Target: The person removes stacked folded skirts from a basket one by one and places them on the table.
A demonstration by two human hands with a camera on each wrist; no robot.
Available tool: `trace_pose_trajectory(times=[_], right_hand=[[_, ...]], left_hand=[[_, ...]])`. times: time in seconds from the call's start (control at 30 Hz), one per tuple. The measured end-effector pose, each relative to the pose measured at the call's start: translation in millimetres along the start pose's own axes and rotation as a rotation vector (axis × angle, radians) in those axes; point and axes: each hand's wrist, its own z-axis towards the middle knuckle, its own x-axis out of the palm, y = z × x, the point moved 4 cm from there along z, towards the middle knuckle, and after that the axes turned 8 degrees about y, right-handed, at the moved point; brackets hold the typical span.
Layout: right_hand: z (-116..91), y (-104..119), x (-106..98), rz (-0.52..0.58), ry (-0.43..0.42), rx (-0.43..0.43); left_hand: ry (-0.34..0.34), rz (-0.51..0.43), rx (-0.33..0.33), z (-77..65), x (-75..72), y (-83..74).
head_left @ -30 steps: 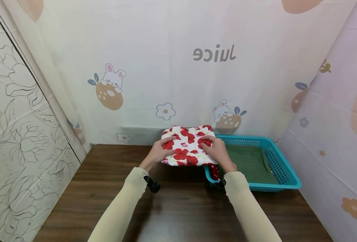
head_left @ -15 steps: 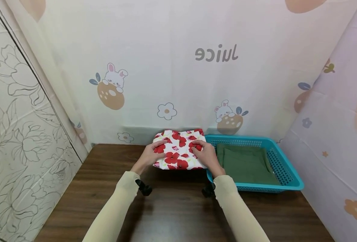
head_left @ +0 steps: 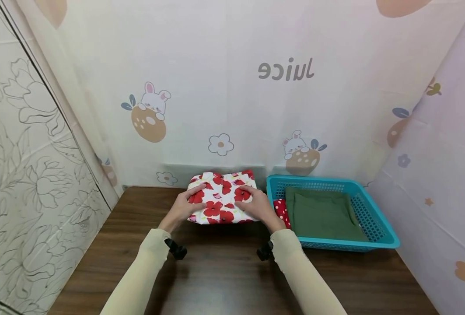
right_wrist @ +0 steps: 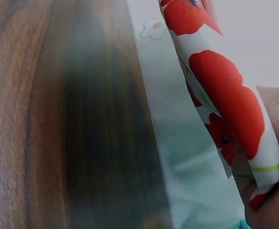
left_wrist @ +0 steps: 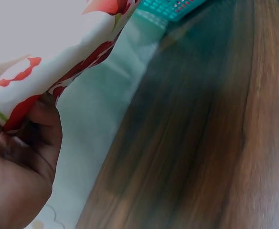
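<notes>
A folded white cloth with red flowers (head_left: 222, 201) is held level above the table, near the back wall. My left hand (head_left: 182, 208) grips its left end, thumb on top and fingers curled beneath, as the left wrist view shows on the cloth edge (left_wrist: 58, 67). At the opposite end my right hand (head_left: 259, 208) holds it the same way. In the right wrist view the cloth (right_wrist: 225, 90) shows a thick rounded fold, and wooden tabletop lies below it. The undersides of most fingers are hidden by the fabric.
To the right stands a turquoise plastic basket (head_left: 378, 218). Inside lie a folded dark green cloth (head_left: 323, 214) and a red polka-dot cloth (head_left: 281, 212) at its left side. The brown wooden table (head_left: 224, 271) meets a printed curtain (head_left: 236, 109) behind.
Both hands have carried the flowered cloth leftward and slightly down, away from the basket's left end. The red polka-dot cloth in the basket now shows more fully.
</notes>
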Motion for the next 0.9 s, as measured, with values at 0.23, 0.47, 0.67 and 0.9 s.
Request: trace_pose_trajectory(times=[0.23, 0.47, 0.67, 0.9], right_hand=[[4.3, 7.9, 21.3, -0.031, 0.117, -0.005], [7.4, 13.2, 37.9, 0.013, 0.125, -0.009], [11.5, 15.6, 54.3, 0.048, 0.121, 0.001], [16.9, 19.5, 73.6, 0.071, 0.186, -0.028]], left_hand=[[-0.017, -0.015, -0.022, -10.1, -13.1, 13.0], [-0.058, -0.002, -0.032, -17.0, -25.6, 20.9], [-0.072, 0.058, -0.053, -16.4, -37.0, 30.4], [-0.081, 0.105, -0.084, -25.3, -53.9, 38.2]])
